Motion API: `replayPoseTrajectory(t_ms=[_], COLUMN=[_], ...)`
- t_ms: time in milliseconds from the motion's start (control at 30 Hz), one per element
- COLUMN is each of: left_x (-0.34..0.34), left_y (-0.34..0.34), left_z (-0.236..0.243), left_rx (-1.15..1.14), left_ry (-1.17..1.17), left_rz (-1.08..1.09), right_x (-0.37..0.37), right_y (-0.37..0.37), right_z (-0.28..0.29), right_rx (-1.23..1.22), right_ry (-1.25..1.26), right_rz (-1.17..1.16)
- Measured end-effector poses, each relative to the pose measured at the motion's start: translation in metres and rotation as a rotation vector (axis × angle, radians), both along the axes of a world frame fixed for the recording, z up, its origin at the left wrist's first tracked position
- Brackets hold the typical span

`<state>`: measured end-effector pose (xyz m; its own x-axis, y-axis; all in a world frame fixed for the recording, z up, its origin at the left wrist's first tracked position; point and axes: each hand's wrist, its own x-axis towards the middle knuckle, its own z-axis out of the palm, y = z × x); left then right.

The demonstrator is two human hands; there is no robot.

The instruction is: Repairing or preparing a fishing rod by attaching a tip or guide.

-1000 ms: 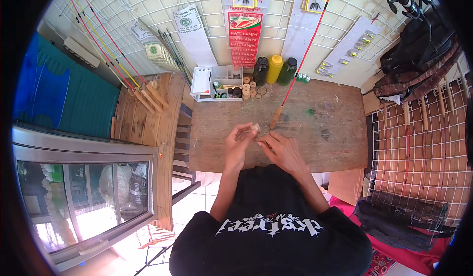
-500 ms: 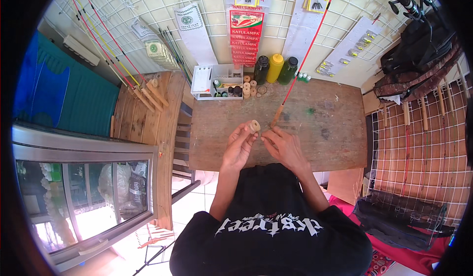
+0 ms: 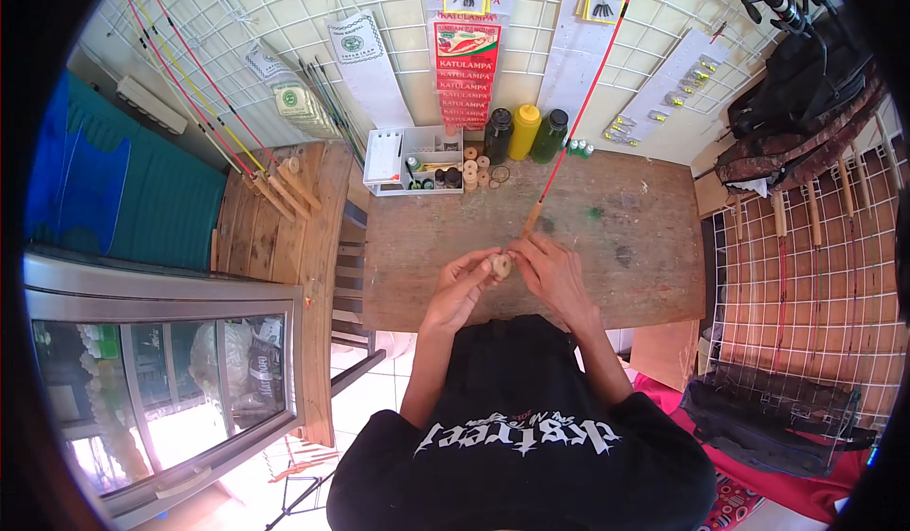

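Nr the tabletop (image 3: 645,275) front edge, your L hand (image 3: 459,291) pinches a tan ring (image 3: 501,267) by its rim, prob. leaving its hole clear, while your R hand (image 3: 554,271) grips the rod handle (image 3: 533,219).

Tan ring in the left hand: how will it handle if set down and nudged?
The ring looks round, so it would probably roll if nudged on edge. Its tan, cork-like look suggests it's light for its size. The left hand holds it by the fingers, which also hints at little weight.
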<state>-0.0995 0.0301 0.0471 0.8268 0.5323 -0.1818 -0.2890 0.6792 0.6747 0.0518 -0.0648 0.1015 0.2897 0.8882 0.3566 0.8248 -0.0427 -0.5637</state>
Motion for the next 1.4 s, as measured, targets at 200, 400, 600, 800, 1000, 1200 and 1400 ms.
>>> replayPoseTrajectory(t_ms=[200, 400, 600, 800, 1000, 1200, 1400], left_x=[0.006, 0.025, 0.028, 0.019, 0.017, 0.016, 0.022], left_y=[0.002, -0.009, -0.014, -0.008, -0.006, -0.002, -0.002], left_z=[-0.016, -0.014, -0.014, -0.017, -0.016, -0.007, -0.006], left_rx=[-0.397, -0.236, 0.179, 0.267, 0.160, 0.066, 0.086], left_ry=[-0.199, -0.006, 0.188, 0.255, 0.104, 0.023, 0.002], left_rz=[0.133, 0.407, 0.327, 0.082, -0.052, -0.066, 0.042], right_x=[-0.002, -0.004, 0.001, 0.011, 0.013, 0.015, 0.015], right_y=[-0.001, 0.000, 0.001, 0.004, 0.003, 0.001, 0.000], right_z=[-0.006, -0.007, -0.012, -0.004, -0.005, -0.014, -0.020], right_rx=[-0.035, -0.054, -0.007, 0.031, 0.033, 0.083, 0.095], right_ry=[-0.054, -0.051, -0.052, -0.127, -0.118, -0.134, -0.116], right_rz=[0.028, 0.162, 0.131, 0.079, 0.027, -0.032, -0.045])
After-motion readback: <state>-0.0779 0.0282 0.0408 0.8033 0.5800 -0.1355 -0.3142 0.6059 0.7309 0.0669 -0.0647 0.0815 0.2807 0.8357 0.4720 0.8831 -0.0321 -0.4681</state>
